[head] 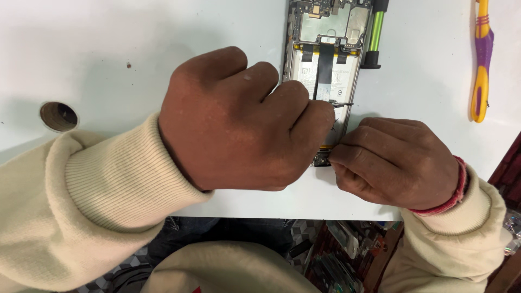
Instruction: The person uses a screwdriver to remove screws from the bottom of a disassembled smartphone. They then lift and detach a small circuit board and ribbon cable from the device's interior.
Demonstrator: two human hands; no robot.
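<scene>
Opened phone (327, 59) lower half hidden under both hands; top edge cropped.

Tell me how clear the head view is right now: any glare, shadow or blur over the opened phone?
Head view: even light, no strong glare on the white table. The left hand is close to the lens, looks oversized and hides part of the opened phone. Soft shadow lies under the right hand. Phone detail is fairly sharp; clutter below the table edge is blurred.
</scene>
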